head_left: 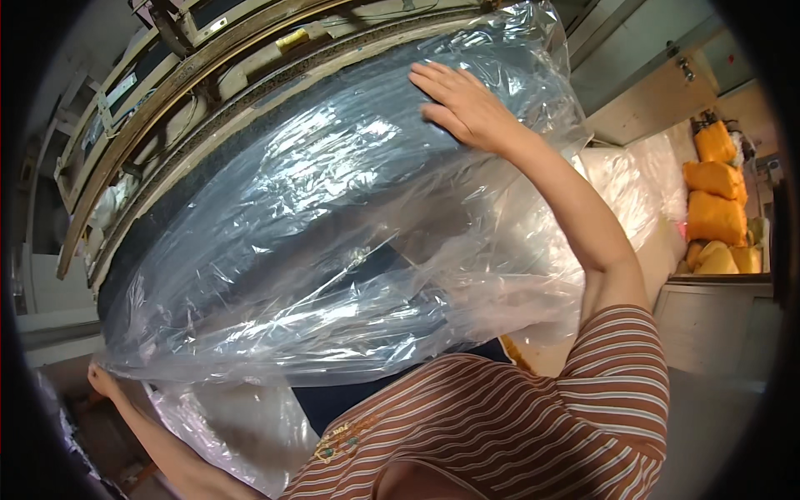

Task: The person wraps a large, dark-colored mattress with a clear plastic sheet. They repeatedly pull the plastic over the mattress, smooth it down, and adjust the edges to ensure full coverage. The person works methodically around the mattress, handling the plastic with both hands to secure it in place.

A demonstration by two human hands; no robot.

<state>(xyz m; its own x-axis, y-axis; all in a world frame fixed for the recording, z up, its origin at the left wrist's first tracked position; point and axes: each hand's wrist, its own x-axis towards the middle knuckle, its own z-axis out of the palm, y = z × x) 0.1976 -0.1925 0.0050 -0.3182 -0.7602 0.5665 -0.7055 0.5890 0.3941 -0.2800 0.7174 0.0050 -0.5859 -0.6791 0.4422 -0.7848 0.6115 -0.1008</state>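
Note:
A large sheet of clear plastic film (333, 333) spreads in front of me, wrinkled and shiny. Under its far part lies a dark grey-blue layer that looks like fabric (242, 200); its exact kind is hard to make out through the plastic. My right hand (462, 104) rests on top of the film toward the far right, fingers stretched out. At the near left corner, my left hand (102, 379) is closed on the film's edge. From there the near edge runs slackly across in front of my body.
Beyond the film stands a long machine frame with a curved-looking wooden rail (142, 142) and a small yellow piece (292, 40). Orange-yellow bundles (717, 217) sit on a shelf at right. More clear plastic (242, 425) hangs at lower left. A pale cabinet (721, 325) stands at right.

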